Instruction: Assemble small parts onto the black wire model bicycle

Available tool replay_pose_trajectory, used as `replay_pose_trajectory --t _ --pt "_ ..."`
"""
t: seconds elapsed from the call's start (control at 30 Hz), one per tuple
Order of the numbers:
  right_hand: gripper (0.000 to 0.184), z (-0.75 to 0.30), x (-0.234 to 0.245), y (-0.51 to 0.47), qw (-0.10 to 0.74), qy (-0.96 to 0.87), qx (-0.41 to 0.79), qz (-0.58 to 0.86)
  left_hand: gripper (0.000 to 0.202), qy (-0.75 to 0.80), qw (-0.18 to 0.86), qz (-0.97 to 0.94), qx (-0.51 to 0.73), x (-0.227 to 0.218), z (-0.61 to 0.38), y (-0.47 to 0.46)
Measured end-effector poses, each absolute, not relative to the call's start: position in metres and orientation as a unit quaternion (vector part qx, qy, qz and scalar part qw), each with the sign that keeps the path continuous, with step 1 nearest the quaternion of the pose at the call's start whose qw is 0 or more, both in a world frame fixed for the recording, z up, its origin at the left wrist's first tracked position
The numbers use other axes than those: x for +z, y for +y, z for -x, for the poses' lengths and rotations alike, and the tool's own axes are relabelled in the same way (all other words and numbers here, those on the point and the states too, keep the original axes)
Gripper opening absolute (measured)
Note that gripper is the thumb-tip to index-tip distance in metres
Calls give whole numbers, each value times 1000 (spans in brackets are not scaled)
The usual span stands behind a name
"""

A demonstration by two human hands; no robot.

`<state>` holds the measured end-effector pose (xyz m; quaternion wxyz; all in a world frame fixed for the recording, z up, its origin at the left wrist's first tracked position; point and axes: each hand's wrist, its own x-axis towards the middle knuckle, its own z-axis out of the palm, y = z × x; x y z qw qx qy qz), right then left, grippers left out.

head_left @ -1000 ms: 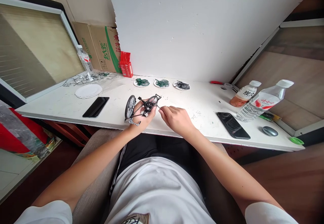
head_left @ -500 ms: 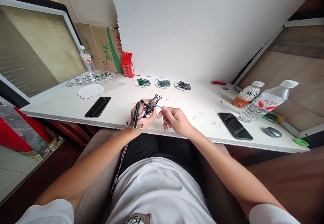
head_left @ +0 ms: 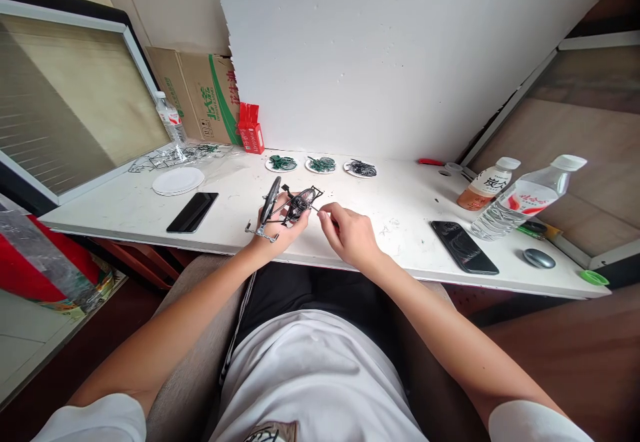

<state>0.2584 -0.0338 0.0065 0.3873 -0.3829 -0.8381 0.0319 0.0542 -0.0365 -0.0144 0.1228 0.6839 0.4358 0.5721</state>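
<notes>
My left hand [head_left: 286, 237] is closed round a small black model bicycle [head_left: 301, 203], held tilted above the table's front edge. Its silver handlebar points toward me, and one wheel stands out at the left. My right hand [head_left: 354, 234] is just to the right of the bicycle, thumb and forefinger pinched on a thin dark stick-like piece [head_left: 315, 209]. The tip of that piece reaches the bicycle near its rear wheel. Whether it is a tool or a part is too small to tell.
Behind the hands are small plates of green parts [head_left: 281, 163] and dark parts [head_left: 360, 168]. A tablet-like phone [head_left: 193, 212] and white plates [head_left: 178, 181] lie left. At right are another phone [head_left: 465, 247], a mouse [head_left: 539, 259], a drink bottle [head_left: 489, 184] and a water bottle [head_left: 530, 199].
The bicycle has turned in my left hand, so its wheels show more broadly and the handlebar sits slightly higher. My right hand's fingers have curled in more, still beside the bicycle.
</notes>
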Motion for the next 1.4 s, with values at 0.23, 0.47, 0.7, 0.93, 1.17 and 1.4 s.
replay_pose_trajectory --t 0.23,0.47,0.7,0.93,1.17,1.4 --pt "30 -262 -5 -19 349 -868 -177 306 31 451 112 -690 556 -13 -49 -34" --pt "39 -264 -7 -14 325 -877 -172 308 32 450 132 -689 553 -16 -50 -33" --pt "52 -266 -9 -14 311 -880 -100 344 32 450 120 -695 548 -17 -50 -34" --pt "52 -265 -1 -22 321 -870 105 359 24 419 51 -714 558 -18 -52 -35" --pt "60 -261 4 -27 349 -792 342 366 24 416 37 -697 583 -23 -57 -37" --pt "65 -254 6 -29 373 -712 493 333 24 430 -7 -704 566 -18 -56 -40"
